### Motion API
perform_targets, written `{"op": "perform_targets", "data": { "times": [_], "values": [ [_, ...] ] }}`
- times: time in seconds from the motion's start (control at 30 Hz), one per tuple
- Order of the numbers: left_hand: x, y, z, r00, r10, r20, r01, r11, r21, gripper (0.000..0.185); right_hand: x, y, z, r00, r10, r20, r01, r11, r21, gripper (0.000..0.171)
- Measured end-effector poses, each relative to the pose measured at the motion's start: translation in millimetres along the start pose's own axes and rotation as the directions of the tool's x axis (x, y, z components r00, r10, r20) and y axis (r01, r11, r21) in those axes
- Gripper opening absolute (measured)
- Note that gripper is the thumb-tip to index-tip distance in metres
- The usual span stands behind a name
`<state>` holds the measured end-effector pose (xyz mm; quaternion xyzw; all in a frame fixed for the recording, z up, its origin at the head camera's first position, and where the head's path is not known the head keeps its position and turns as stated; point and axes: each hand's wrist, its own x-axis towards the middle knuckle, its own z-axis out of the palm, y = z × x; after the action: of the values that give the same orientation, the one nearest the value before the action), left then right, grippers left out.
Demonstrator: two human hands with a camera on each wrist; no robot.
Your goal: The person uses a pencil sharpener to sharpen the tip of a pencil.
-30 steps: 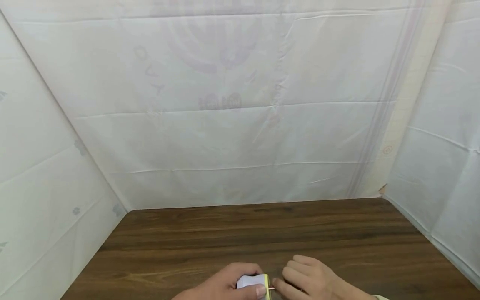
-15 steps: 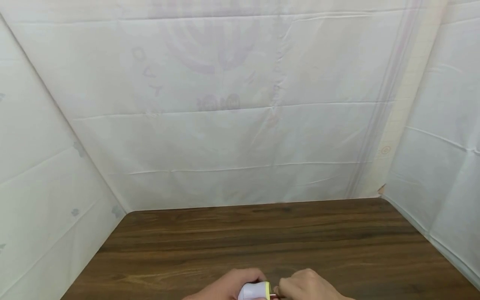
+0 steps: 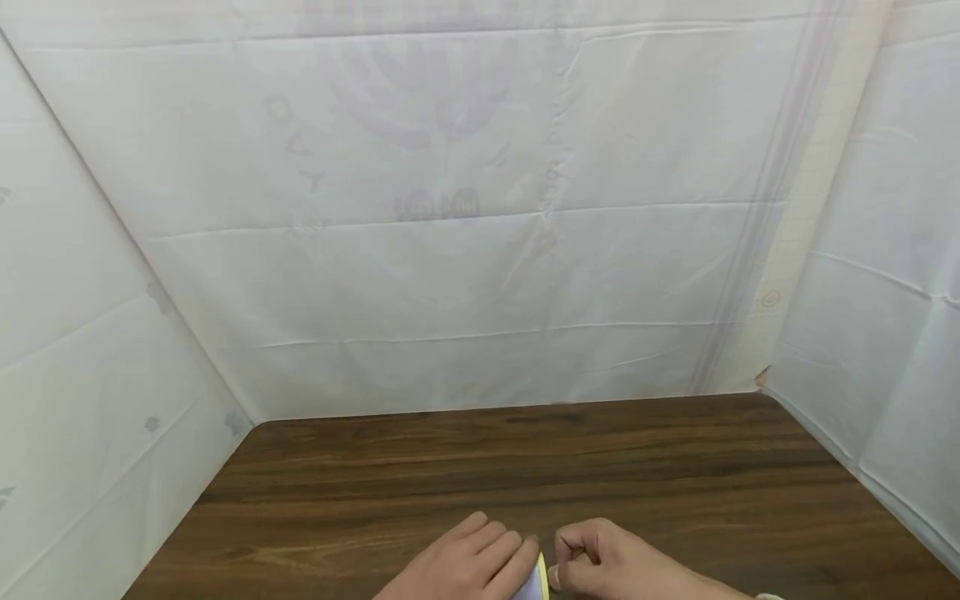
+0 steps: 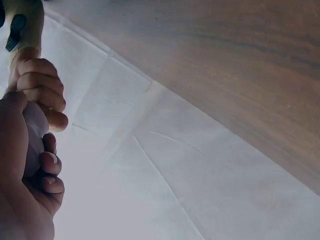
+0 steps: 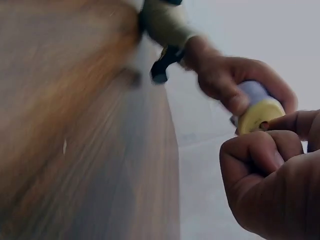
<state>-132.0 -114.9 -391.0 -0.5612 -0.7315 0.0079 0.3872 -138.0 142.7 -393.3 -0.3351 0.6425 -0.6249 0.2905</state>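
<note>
A small white roll-shaped object with a yellow end [image 3: 537,583] sits at the bottom edge of the head view, just above the wooden table [image 3: 525,467]. My left hand [image 3: 498,565] wraps its fingers over it. In the left wrist view my left hand [image 4: 30,167] grips the object's white body [image 4: 34,125]. My right hand [image 3: 561,575] is curled tight beside the yellow end. The right wrist view shows my right hand [image 5: 267,132] pinching at the yellow end [image 5: 260,112], with my left hand [image 5: 232,82] behind it. The pinched piece is hidden.
White sheeting [image 3: 480,250] walls the table at the back and on both sides. The brown tabletop stretches away beyond my hands. A dark strap [image 5: 162,67] shows on my left wrist.
My left hand has turned over the object, whose white body now hardly shows in the head view. The thin strip seen between my hands earlier is hidden. My right hand has curled tighter.
</note>
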Motion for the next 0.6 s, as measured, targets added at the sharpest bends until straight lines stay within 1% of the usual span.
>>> {"op": "perform_targets", "data": {
  "times": [0.07, 0.13, 0.2, 0.23, 0.27, 0.3, 0.33, 0.37, 0.4, 0.43, 0.47, 0.5, 0.53, 0.57, 0.6],
  "values": [
    [-1.2, -2.7, -0.3, 1.000, -0.021, -0.002, 0.021, 0.998, -0.057, 0.045, 0.8, 1.2, 1.0, 0.999, -0.031, -0.020, 0.031, 0.999, -0.025, 0.023],
    [-3.0, -5.3, -0.6, 0.999, -0.042, -0.005, 0.041, 0.991, -0.131, 0.048, 1.2, 1.8, 1.9, 0.996, -0.078, -0.040, 0.076, 0.995, -0.065, 0.018],
    [-5.0, -7.8, -1.1, 0.997, -0.072, -0.004, 0.069, 0.973, -0.219, 0.052, 0.6, 1.6, 2.3, 0.989, -0.136, -0.060, 0.128, 0.984, -0.122, 0.011],
    [-5.8, -8.9, -1.0, 0.996, -0.090, -0.005, 0.086, 0.963, -0.254, 0.053, 0.2, 1.5, 2.4, 0.982, -0.174, -0.068, 0.161, 0.973, -0.164, 0.007],
    [-6.1, -9.0, -1.4, 0.993, -0.117, 0.005, 0.113, 0.951, -0.289, 0.052, -0.1, 1.5, 2.4, 0.973, -0.217, -0.076, 0.197, 0.957, -0.212, 0.004],
    [-6.4, -9.2, -1.9, 0.990, -0.144, 0.015, 0.141, 0.937, -0.321, 0.051, -0.3, 1.6, 2.7, 0.959, -0.270, -0.081, 0.239, 0.930, -0.279, 0.004],
    [-6.8, -8.8, -2.8, 0.982, -0.186, 0.043, 0.188, 0.909, -0.372, 0.049, -0.2, 2.1, 3.3, 0.938, -0.337, -0.079, 0.288, 0.887, -0.359, 0.006],
    [-7.0, -8.1, -3.8, 0.970, -0.231, 0.076, 0.242, 0.871, -0.429, 0.046, 0.4, 2.8, 4.1, 0.906, -0.418, -0.065, 0.348, 0.825, -0.446, 0.008],
    [-6.6, -7.3, -4.6, 0.956, -0.270, 0.111, 0.290, 0.828, -0.481, 0.043, 2.1, 3.1, 4.3, 0.854, -0.519, -0.026, 0.419, 0.717, -0.558, 0.009],
    [-5.8, -6.5, -5.4, 0.941, -0.303, 0.148, 0.333, 0.772, -0.541, 0.040, 4.6, 2.8, 4.4, 0.782, -0.622, 0.037, 0.480, 0.563, -0.673, 0.008],
    [-5.0, -6.2, -5.9, 0.929, -0.323, 0.180, 0.363, 0.710, -0.603, 0.036, 7.5, 1.6, 4.0, 0.689, -0.715, 0.120, 0.523, 0.375, -0.765, 0.008],
    [-4.2, -6.1, -6.5, 0.917, -0.334, 0.217, 0.389, 0.637, -0.666, 0.033, 11.1, -0.3, 3.7, 0.574, -0.790, 0.214, 0.532, 0.162, -0.831, 0.010],
    [-3.3, -6.3, -6.8, 0.909, -0.337, 0.246, 0.404, 0.566, -0.719, 0.030, 14.6, -3.0, 3.0, 0.453, -0.837, 0.306, 0.510, -0.038, -0.859, 0.013],
    [-2.2, -6.9, -6.7, 0.906, -0.326, 0.270, 0.408, 0.503, -0.762, 0.027, 17.8, -6.2, 2.5, 0.342, -0.856, 0.386, 0.471, -0.199, -0.860, 0.018],
    [-1.2, -7.5, -6.6, 0.899, -0.314, 0.306, 0.421, 0.419, -0.805, 0.023, 20.8, -9.8, 1.6, 0.247, -0.855, 0.457, 0.416, -0.332, -0.847, 0.022]
  ]
}}
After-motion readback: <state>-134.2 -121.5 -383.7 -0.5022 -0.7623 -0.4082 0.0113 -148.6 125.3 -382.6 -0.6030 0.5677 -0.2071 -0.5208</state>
